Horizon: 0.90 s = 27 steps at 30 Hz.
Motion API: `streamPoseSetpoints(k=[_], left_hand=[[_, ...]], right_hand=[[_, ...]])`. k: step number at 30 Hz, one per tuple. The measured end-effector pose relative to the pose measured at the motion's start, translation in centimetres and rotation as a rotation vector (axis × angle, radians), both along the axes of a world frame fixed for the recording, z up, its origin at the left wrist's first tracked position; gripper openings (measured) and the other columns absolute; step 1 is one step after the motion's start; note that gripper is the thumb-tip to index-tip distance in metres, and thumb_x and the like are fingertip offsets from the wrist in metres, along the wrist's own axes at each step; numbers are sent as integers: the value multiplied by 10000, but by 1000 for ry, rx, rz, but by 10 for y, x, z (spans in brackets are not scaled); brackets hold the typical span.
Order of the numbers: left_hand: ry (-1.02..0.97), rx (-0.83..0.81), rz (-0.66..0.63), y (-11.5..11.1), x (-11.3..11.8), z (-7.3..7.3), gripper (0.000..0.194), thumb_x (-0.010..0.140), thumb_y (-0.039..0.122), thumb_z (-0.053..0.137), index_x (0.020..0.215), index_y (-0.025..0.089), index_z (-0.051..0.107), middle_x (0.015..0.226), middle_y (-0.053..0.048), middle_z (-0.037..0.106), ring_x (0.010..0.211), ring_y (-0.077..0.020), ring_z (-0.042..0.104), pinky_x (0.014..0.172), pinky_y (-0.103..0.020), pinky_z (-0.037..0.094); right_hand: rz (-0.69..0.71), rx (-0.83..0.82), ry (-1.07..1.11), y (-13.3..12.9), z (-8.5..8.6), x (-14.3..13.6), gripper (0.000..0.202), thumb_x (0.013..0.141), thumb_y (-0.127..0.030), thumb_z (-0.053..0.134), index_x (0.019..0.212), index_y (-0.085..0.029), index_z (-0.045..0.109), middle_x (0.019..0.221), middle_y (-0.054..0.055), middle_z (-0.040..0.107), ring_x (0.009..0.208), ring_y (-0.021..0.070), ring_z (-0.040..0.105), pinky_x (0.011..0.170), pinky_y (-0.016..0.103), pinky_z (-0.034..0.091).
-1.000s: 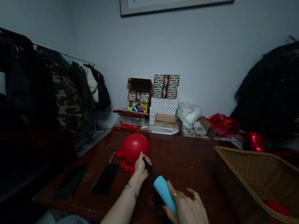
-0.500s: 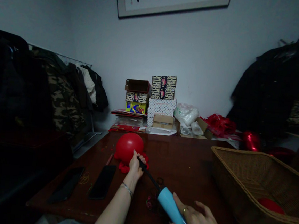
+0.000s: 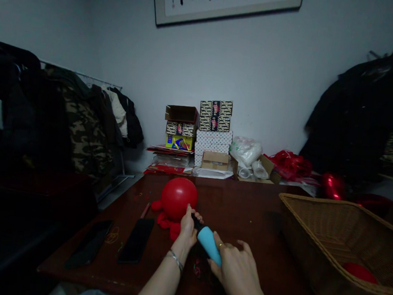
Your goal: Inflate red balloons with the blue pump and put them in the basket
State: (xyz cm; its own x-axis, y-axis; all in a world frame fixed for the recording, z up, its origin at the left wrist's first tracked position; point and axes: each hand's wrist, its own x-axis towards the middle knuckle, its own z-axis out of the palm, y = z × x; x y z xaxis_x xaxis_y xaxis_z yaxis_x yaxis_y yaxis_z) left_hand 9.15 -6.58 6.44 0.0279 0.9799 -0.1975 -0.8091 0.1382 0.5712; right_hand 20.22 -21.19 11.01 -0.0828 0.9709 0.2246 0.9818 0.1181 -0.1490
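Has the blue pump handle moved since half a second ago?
Yes. The blue pump handle, in the right hand, has slid forward toward the red balloon, away from the table edge.

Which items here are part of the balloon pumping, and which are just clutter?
In use:
- red balloon
- blue hand pump, in right hand
- left hand, at the balloon neck

Lying about:
- two phones
- wicker basket
- stacked boxes
- rubber bands

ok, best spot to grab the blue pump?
Probably the blue barrel, wrapped from the near end, as the right hand does now. It's a smooth cylinder lying angled toward the person. The left hand pinches the nozzle end at the red balloon, so that end is taken.
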Motion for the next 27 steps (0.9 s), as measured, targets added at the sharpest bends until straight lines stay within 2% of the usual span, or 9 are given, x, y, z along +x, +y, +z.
streamPoseSetpoints(k=[4, 10, 15, 18, 20, 25, 27], left_hand=[[50, 3, 16, 1, -2, -3, 350, 883, 397, 484, 626, 181, 386, 481, 52, 375, 388, -66, 358, 400, -191, 336], [42, -44, 37, 6, -8, -5, 352, 893, 392, 466, 623, 183, 382, 472, 56, 355, 369, -62, 334, 368, -177, 288], [13, -41, 74, 14, -24, -3, 352, 885, 404, 475, 624, 186, 386, 474, 56, 353, 363, -68, 343, 363, -181, 292], [13, -48, 84, 18, -32, 1, 346, 900, 383, 452, 624, 183, 391, 467, 57, 347, 354, -65, 344, 355, -172, 284], [9, -52, 84, 19, -34, 4, 343, 901, 376, 453, 625, 181, 392, 464, 61, 341, 347, -61, 337, 351, -166, 275], [-14, -50, 76, 18, -31, 10, 353, 898, 394, 455, 626, 183, 379, 463, 64, 340, 346, -56, 334, 351, -161, 266], [-16, -40, 79, 16, -29, 10, 365, 894, 413, 458, 621, 185, 372, 461, 66, 331, 346, -55, 326, 349, -162, 257]], right_hand=[[-1, -14, 14, 1, -6, -2, 579, 786, -305, 573, 1338, -185, 446, 925, 100, 702, 829, 220, 652, 934, 400, 294], [33, -33, -19, -10, -6, 2, 576, 784, -270, 561, 1341, -184, 443, 921, 102, 702, 811, 236, 657, 945, 445, 301], [74, -41, 27, -30, -14, 22, 569, 766, -270, 572, 1323, -211, 467, 953, 80, 704, 850, 241, 657, 961, 453, 316], [92, -62, 50, -41, -21, 38, 431, 750, -295, 589, 1177, -240, 596, 955, 72, 707, 877, 253, 655, 946, 454, 340], [113, -50, 71, -46, -22, 46, 397, 749, -311, 585, 1140, -249, 613, 974, 65, 706, 876, 243, 657, 950, 449, 342], [98, -80, 88, -49, -14, 49, 354, 756, -307, 565, 1098, -249, 636, 946, 57, 709, 882, 246, 654, 967, 461, 324], [76, -102, 83, -47, -8, 44, 414, 751, -291, 567, 1158, -235, 610, 958, 70, 707, 895, 256, 649, 972, 468, 315]])
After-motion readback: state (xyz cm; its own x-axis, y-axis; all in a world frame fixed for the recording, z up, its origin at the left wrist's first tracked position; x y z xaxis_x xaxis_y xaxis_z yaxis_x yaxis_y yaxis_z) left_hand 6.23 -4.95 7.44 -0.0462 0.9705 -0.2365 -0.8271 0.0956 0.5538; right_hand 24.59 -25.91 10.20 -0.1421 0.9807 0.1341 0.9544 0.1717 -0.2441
